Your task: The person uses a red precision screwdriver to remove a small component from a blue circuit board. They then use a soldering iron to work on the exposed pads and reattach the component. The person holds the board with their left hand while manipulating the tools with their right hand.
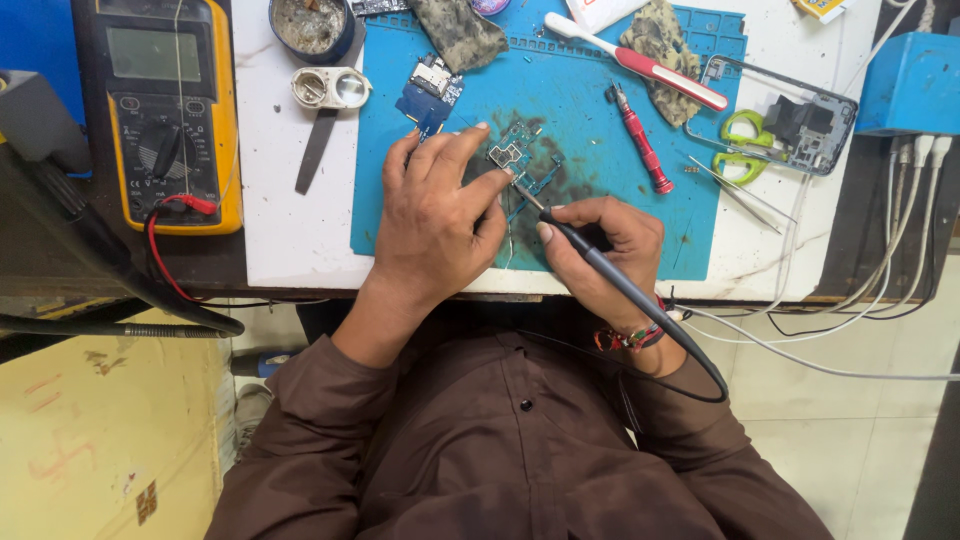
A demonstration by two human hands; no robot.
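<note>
Centre of frame: the right hand (600, 255) grips a black soldering iron (590, 255) pen-fashion, fingers clenched round the handle, its tip touching or just short of a small circuit board (512, 155) that lies on the blue work mat (600, 150). The left hand (435, 215) rests on the mat just left of the board, fingers curled, thumb and forefinger pinched close to the iron's tip; whether they hold a fine wire cannot be told. The mat around the board is darkly stained. A second, blue board (430, 95) lies above the left hand, untouched. Judged from this, work on the board's joints is under way and unfinished: the board is bare and sits well apart from the phone frame (800, 125) at the upper right, so reassembly appears to remain. Also present: a red screwdriver (640, 140) and a red-handled toothbrush (640, 62) right of the board, tweezers (740, 195) and green scissors (745, 145) near the frame, 1 yellow multimeter (160, 110) at the upper left, a small tin (310, 25) at the top edge
</note>
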